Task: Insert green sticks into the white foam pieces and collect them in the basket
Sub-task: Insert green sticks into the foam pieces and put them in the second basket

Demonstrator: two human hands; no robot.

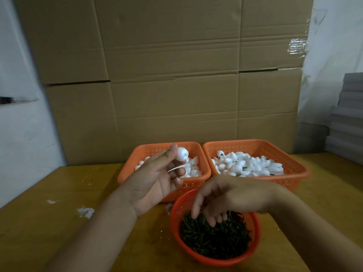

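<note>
My left hand (157, 179) is raised over the left orange basket (129, 167) and pinches a white foam piece (181, 154) between thumb and fingertips. My right hand (222, 197) reaches down into the round orange bowl (174, 222), its fingertips among the green sticks (216, 238); whether it grips a stick is hidden. The left basket holds plain white foam pieces (193, 163). The right orange basket (294, 163) holds foam pieces with green sticks (249, 163) showing between them.
A wall of stacked cardboard boxes (172, 75) stands right behind the baskets. The wooden table (59, 222) carries white foam crumbs (85, 212) at the left. Grey stacked boards (347, 118) rise at the right edge.
</note>
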